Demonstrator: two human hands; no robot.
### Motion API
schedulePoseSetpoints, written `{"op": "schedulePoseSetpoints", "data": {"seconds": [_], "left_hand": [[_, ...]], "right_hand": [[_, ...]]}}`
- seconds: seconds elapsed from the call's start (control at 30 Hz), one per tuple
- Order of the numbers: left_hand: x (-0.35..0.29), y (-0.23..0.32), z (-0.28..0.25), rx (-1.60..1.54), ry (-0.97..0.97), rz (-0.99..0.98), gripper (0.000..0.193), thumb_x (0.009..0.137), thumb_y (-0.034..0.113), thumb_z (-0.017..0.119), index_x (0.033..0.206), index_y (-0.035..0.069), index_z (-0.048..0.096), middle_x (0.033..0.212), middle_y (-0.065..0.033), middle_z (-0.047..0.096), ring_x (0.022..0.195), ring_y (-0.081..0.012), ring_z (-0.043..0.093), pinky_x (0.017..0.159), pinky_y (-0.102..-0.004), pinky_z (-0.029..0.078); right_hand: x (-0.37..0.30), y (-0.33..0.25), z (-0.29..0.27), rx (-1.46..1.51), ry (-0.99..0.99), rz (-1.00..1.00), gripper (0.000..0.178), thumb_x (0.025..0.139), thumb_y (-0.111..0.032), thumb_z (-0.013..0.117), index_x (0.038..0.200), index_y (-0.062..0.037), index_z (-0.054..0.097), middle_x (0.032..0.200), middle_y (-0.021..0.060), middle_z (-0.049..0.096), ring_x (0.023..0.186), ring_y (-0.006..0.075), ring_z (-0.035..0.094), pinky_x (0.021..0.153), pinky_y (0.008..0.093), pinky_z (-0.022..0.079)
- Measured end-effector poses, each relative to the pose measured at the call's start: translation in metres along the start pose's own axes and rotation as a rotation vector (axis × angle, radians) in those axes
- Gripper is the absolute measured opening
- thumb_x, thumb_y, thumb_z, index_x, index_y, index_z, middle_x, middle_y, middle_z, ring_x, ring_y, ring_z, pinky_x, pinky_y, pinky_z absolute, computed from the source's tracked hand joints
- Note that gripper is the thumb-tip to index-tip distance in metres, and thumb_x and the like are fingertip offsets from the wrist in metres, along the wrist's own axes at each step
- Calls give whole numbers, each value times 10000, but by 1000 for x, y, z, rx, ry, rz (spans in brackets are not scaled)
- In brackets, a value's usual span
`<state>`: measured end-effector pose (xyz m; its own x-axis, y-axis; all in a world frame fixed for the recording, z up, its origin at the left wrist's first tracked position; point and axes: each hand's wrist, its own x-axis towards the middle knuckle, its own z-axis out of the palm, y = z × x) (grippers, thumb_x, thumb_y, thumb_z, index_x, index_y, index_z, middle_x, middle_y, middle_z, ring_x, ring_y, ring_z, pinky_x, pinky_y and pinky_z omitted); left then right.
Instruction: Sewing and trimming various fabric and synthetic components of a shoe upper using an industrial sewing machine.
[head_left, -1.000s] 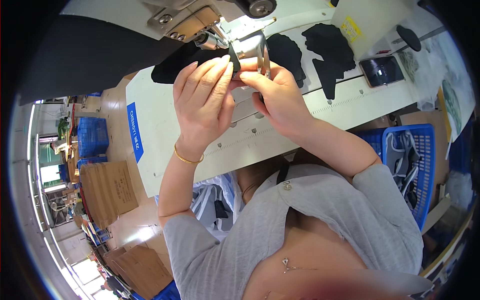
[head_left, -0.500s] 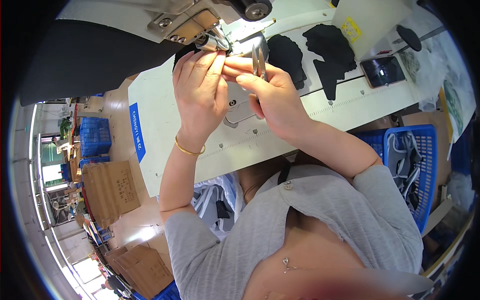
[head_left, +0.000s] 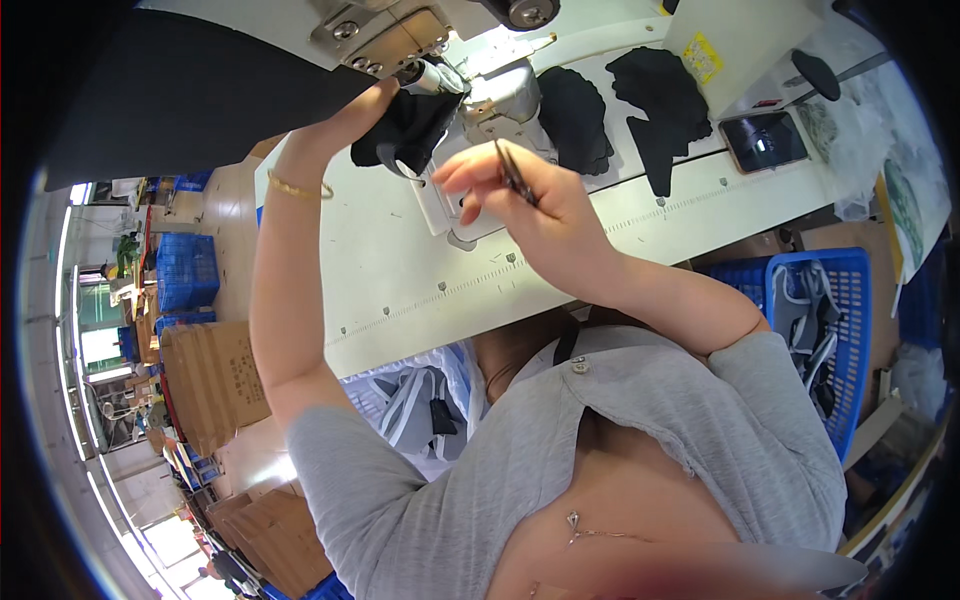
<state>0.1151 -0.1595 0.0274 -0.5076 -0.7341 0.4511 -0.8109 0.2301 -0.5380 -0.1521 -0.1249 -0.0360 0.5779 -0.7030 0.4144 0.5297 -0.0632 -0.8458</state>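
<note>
My left hand [head_left: 345,125] reaches to the left side of the sewing machine head [head_left: 385,40], beside a black fabric piece [head_left: 415,125] that lies under the needle area. Its fingers are mostly hidden behind a large dark panel [head_left: 190,100], so their grip cannot be made out. My right hand [head_left: 545,205] hovers over the machine bed, closed around small pointed scissors [head_left: 515,175]. The blades stick up past the curled fingers, apart from the fabric piece.
Two stacks of black cut pieces, one nearer [head_left: 573,120] and one farther right [head_left: 665,100], lie on the white table [head_left: 430,300]. A phone [head_left: 763,142] rests at right. Blue baskets [head_left: 855,350] with grey-white pieces stand below the table edge.
My left hand has moved left, away from the needle area, uncovering the black fabric piece. My right hand has drawn back slightly toward me, and the scissors have tilted.
</note>
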Motion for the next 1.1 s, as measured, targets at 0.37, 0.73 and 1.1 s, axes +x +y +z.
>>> {"op": "schedulePoseSetpoints", "data": {"seconds": [0.37, 0.73, 1.1], "left_hand": [[14, 10, -41, -649, -620, -454, 179, 861, 194, 680, 945, 36, 682, 680, -44, 584, 609, -148, 527, 608, -308, 465], [-62, 134, -107, -970, -382, -707, 240, 773, 96, 704, 642, -22, 541, 635, -128, 555, 510, -255, 548, 496, -345, 419], [-48, 118, -90, -1133, -368, -295, 187, 813, 125, 738, 945, 6, 679, 897, -38, 646, 933, -186, 581, 895, -315, 439]], "right_hand": [[-10, -14, -13, -155, -185, 200, 209, 931, -20, 498, 1076, 10, 646, 953, 81, 680, 869, 119, 647, 780, 265, 504], [11, 25, -16, -277, -342, 221, 263, 875, -138, 680, 1097, -10, 615, 952, 62, 640, 901, 120, 580, 820, 284, 463], [14, -10, -50, -402, -556, 242, 174, 856, -157, 717, 920, -7, 658, 779, 22, 621, 751, 58, 547, 648, 244, 455]]}}
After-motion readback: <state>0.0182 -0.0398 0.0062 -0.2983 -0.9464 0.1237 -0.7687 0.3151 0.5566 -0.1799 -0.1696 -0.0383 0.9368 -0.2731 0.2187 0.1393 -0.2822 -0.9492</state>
